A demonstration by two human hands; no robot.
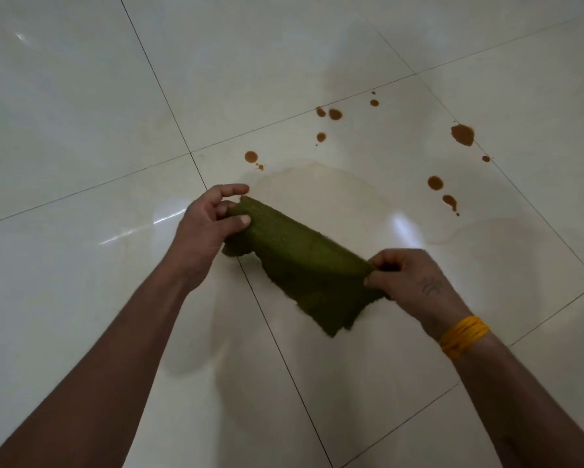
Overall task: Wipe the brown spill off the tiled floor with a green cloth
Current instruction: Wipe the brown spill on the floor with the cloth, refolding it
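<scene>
The cloth (pixel 304 265) was held above the floor (pixel 81 130), stretched between both hands, with its lower edge hanging loose. Its upper-left end was pinched by the left hand (pixel 204 231) between thumb and curled fingers, the index finger being extended. Its lower-right end was gripped by the right hand (pixel 415 282), fingers curled around the fabric. Brown spill (pixel 462 135) drops lay scattered on the tiles beyond the cloth, apart from it. A yellow band (pixel 464 336) was worn on the right wrist.
</scene>
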